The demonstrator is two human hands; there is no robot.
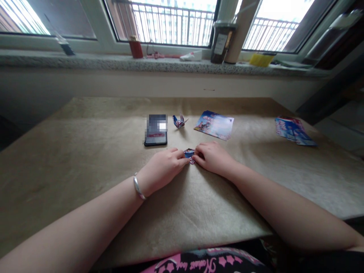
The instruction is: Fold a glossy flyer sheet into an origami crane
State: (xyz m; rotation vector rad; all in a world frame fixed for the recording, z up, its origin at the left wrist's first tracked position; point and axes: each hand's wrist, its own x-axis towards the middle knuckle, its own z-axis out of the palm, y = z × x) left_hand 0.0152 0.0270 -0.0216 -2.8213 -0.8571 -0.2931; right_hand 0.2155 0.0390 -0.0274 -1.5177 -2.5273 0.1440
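One paper piece (189, 154) (partly blue) — between both hands (163, 167) (214, 157).

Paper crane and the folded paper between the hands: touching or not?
Apart. The head view shows bare tabletop between the paper crane and the folded paper, which sits nearer the person.

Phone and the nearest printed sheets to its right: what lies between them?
In the head view, a small folded-paper figure lies between the phone and those printed sheets, touching neither.
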